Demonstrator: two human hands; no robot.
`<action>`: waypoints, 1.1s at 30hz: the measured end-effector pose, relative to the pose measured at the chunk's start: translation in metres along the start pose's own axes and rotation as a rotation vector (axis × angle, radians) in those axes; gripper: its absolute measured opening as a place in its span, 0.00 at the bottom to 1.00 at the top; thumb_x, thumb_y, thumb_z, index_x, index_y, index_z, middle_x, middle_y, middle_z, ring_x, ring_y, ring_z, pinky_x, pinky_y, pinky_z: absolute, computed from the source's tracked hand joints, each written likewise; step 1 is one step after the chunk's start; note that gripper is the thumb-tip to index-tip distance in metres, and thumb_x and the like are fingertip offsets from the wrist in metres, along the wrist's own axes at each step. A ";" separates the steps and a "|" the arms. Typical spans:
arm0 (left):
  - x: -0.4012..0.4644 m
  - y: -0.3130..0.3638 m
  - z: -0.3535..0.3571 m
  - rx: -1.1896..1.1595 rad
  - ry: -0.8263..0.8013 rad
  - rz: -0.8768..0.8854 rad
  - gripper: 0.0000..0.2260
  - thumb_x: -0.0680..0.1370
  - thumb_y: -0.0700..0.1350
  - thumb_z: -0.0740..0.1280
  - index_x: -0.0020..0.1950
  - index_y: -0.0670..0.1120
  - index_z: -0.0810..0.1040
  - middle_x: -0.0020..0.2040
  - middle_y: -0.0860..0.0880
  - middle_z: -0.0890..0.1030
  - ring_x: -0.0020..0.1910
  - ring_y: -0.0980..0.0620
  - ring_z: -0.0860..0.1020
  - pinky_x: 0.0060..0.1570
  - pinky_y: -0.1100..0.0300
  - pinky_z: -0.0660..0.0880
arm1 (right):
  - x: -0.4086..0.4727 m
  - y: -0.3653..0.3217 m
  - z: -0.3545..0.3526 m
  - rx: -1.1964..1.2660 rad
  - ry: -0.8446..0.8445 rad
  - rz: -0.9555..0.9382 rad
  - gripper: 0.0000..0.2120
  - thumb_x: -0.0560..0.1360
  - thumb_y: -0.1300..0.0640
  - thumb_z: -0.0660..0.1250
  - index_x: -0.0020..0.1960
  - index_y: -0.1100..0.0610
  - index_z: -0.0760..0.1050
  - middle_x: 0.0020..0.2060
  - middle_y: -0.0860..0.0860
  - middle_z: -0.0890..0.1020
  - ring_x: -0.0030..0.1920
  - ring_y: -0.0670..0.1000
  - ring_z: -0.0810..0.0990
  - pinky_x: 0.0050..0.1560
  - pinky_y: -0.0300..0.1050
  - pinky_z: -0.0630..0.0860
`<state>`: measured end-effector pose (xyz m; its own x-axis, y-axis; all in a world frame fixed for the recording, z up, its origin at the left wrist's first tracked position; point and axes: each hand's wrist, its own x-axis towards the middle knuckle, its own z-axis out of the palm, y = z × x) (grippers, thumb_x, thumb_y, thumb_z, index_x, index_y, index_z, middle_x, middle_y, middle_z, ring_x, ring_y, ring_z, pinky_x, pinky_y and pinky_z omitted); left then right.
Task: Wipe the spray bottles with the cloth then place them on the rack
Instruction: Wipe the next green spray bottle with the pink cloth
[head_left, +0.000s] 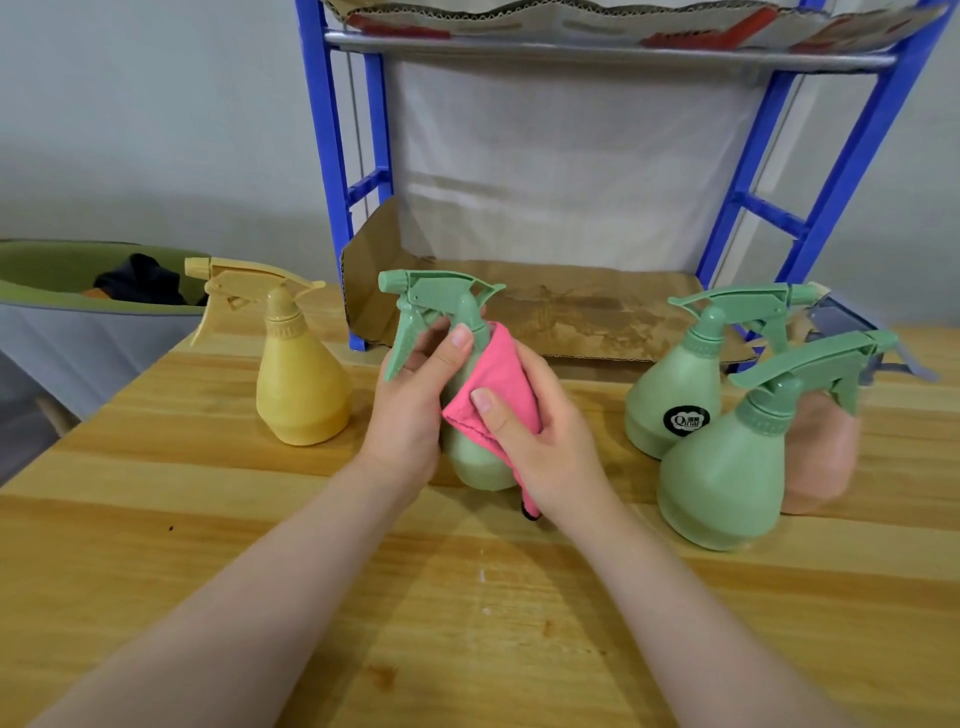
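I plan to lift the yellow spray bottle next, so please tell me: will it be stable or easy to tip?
The yellow spray bottle probably stands steadily: its body widens to a broad base. It looks like thin plastic, so likely light, though its fill level cannot be seen. Its long trigger head overhangs to one side, so a push up high might tip it.

The only lettering stands on a round black label (687, 420) low on the far right green spray bottle (670, 384), where white letters seem to begin with a large Q, the rest too small to read.
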<state>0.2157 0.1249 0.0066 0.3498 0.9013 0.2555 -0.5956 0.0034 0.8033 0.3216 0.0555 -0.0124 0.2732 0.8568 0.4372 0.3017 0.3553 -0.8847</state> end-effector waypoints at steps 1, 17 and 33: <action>0.002 0.000 -0.002 -0.022 0.011 -0.008 0.12 0.73 0.43 0.70 0.57 0.45 0.80 0.48 0.49 0.85 0.49 0.53 0.83 0.50 0.58 0.78 | 0.000 0.002 0.001 -0.016 0.001 -0.006 0.28 0.76 0.48 0.69 0.74 0.49 0.69 0.68 0.42 0.77 0.68 0.42 0.74 0.69 0.51 0.72; 0.017 0.016 -0.018 -0.122 0.161 0.034 0.14 0.78 0.53 0.66 0.60 0.48 0.80 0.50 0.50 0.82 0.49 0.52 0.78 0.56 0.50 0.76 | -0.007 0.011 0.004 0.123 -0.117 0.092 0.28 0.80 0.46 0.62 0.77 0.48 0.59 0.68 0.39 0.73 0.67 0.35 0.72 0.65 0.33 0.70; 0.000 0.008 -0.003 0.097 -0.191 -0.215 0.25 0.73 0.44 0.67 0.68 0.35 0.72 0.55 0.44 0.81 0.53 0.50 0.81 0.52 0.59 0.78 | 0.000 -0.011 -0.015 0.078 -0.165 0.095 0.18 0.77 0.47 0.67 0.66 0.44 0.72 0.60 0.44 0.82 0.60 0.43 0.80 0.60 0.40 0.77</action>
<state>0.2085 0.1262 0.0114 0.5958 0.7863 0.1633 -0.4245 0.1358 0.8952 0.3321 0.0455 -0.0001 0.1418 0.9353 0.3241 0.2083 0.2919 -0.9335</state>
